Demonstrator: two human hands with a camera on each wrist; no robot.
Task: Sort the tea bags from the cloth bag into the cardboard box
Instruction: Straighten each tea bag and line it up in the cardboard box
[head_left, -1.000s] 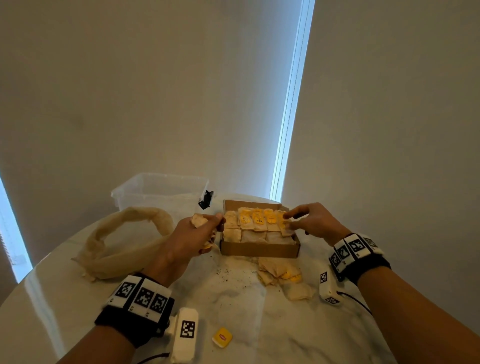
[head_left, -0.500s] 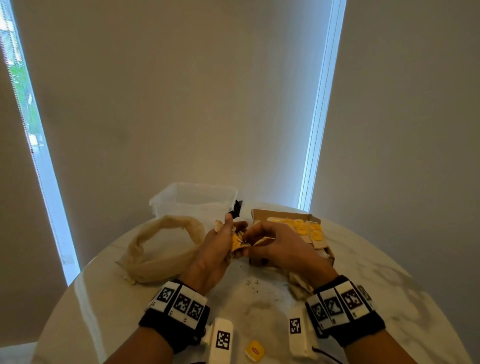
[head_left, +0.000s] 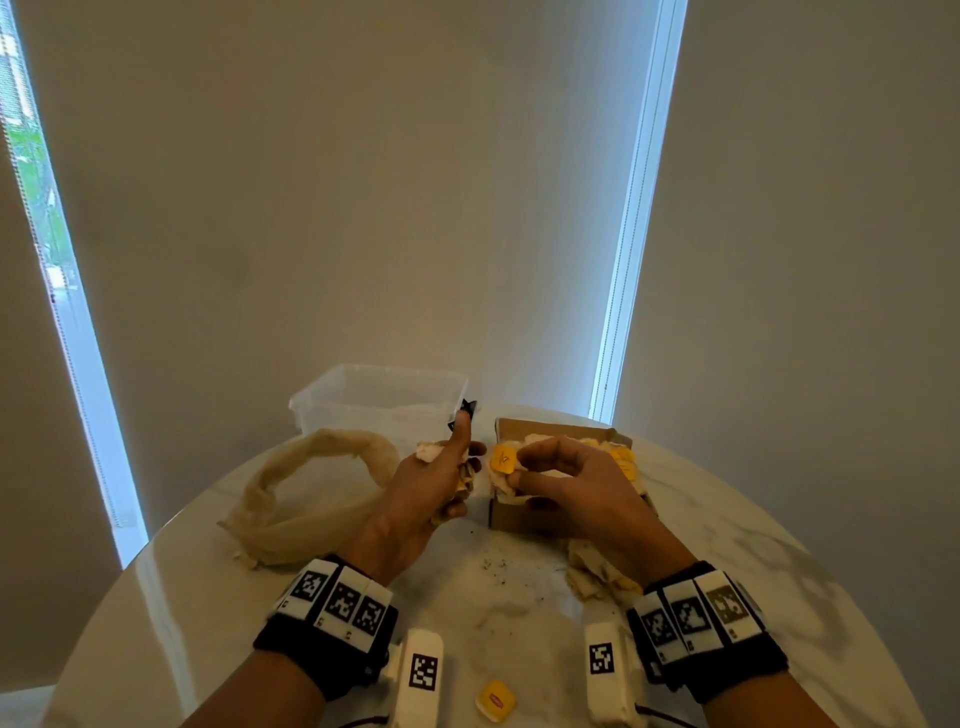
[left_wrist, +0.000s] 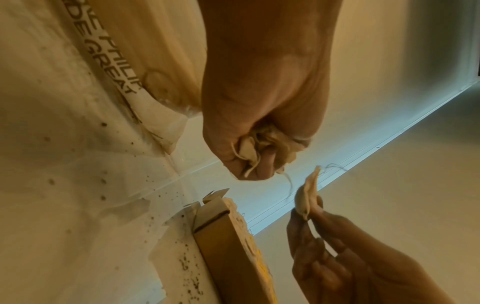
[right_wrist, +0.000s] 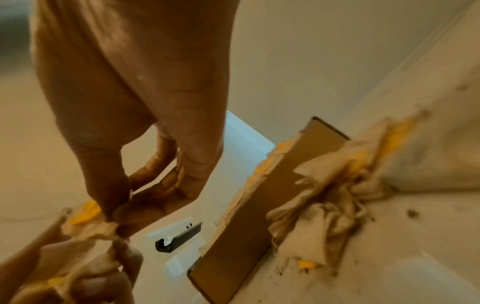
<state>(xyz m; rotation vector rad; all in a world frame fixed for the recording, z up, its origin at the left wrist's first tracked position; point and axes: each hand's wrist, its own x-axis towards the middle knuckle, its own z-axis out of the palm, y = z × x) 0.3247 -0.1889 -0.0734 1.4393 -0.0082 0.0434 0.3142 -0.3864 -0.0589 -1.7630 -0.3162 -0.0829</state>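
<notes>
Left hand (head_left: 415, 486) is gripping a crumpled bunch of tea bags (left_wrist: 259, 146), thumb sticking up; right hand (head_left: 576, 483) is pinching one tea bag (head_left: 503, 470) between thumb and fingertips, over the box (head_left: 519, 514) near its 9 o'clock end. Head view is showing the yellow tag facing up on that bag; the left wrist view is showing it only edge-on, long axis running up toward 12, a thread trailing off its top. Left wrist view is also giving printed lettering on the cloth bag (left_wrist: 109, 67), which the head view is not resolving. Right wrist view is showing a loose pile (right_wrist: 319, 197) leaning against the box's near wall, with dark crumbs on the table (head_left: 498, 597); in the head view that pile is sitting half hidden behind the right wrist. Box contents are mostly being covered by the right hand. Cloth bag is lying open at 10 o'clock from the hands, a clear tub (head_left: 379, 400) beyond it at 12. A lone yellow tag (head_left: 495, 700) is lying at 6 o'clock.
</notes>
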